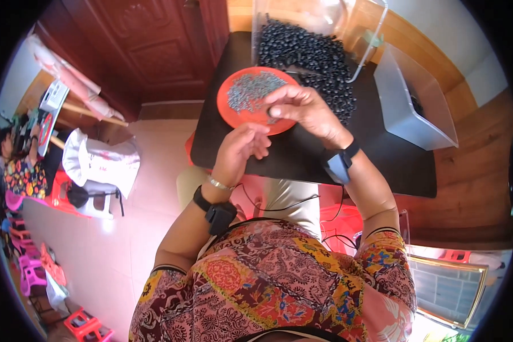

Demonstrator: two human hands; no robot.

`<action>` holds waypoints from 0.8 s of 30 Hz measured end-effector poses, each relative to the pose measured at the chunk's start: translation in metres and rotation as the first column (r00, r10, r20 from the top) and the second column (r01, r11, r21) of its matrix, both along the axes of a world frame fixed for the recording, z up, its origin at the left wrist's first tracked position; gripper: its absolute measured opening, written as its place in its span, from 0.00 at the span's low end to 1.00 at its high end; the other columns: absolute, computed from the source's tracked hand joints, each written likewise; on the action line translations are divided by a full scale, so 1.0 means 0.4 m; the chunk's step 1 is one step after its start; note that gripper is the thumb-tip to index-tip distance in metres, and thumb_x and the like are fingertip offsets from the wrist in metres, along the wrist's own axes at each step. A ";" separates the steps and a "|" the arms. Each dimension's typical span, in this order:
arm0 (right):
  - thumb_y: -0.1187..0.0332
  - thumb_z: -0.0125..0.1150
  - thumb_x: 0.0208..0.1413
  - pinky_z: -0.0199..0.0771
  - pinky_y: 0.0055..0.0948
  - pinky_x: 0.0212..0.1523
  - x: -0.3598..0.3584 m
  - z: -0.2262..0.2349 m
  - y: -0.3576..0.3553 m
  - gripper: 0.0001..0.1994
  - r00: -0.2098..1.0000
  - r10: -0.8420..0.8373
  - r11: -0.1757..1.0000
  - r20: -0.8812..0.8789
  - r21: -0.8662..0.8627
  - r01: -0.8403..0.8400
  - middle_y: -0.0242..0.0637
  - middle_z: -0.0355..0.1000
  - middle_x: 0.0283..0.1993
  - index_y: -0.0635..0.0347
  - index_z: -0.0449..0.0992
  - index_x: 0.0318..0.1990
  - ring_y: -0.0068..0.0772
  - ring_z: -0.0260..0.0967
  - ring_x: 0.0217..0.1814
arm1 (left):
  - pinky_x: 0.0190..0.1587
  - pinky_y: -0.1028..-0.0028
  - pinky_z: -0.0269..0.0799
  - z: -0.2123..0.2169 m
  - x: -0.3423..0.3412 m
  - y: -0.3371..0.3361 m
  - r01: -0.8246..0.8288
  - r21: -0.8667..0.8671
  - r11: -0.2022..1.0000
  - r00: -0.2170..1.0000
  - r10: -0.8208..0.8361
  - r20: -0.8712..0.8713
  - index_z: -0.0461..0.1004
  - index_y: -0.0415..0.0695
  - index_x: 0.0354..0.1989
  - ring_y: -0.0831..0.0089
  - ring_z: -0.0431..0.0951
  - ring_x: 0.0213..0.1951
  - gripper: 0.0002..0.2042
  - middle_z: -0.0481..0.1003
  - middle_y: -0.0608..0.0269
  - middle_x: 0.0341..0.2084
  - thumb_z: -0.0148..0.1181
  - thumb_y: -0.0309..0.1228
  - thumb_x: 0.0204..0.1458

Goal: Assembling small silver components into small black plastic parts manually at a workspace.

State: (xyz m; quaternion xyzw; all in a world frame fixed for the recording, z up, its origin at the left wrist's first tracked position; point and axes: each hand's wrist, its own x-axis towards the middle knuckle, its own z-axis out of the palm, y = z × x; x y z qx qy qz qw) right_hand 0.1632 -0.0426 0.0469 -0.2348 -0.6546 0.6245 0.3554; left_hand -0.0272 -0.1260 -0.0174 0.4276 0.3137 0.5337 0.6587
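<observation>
A round orange plate [224, 112] sits on the dark table and carries a heap of small grey metal pieces [246, 91], too fine to tell their exact kind. Over its right part is my right hand [310, 111], thumb and fingertips brought together in a pinch; whatever is between them is too small to name. My left hand [242, 149] is at the plate's near edge, palm turned inward with fingers curled, and what they may hold is hidden. Behind the plate and to its right, many small black pieces [330, 85] spread from a clear plastic bin [302, 23] onto the tabletop.
The dark table [382, 165] has a translucent plastic box [419, 122] at its right side. Black cables [330, 219] hang by my legs. A brown wooden door [165, 51] stands beyond. Leftward are a white sack [105, 159], plastic stools [85, 325] and another person [25, 171].
</observation>
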 end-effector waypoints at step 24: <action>0.75 0.69 0.44 0.72 0.34 0.48 -0.087 -0.047 -0.064 0.14 0.960 -0.268 0.576 0.081 0.812 0.093 0.35 0.76 0.43 0.58 0.78 0.41 0.38 0.72 0.46 | 0.34 0.74 0.67 -0.017 -0.015 0.012 -0.028 -0.024 0.999 0.952 0.034 0.303 0.68 0.39 0.42 0.72 0.73 0.28 0.12 0.72 0.61 0.28 0.47 0.34 0.59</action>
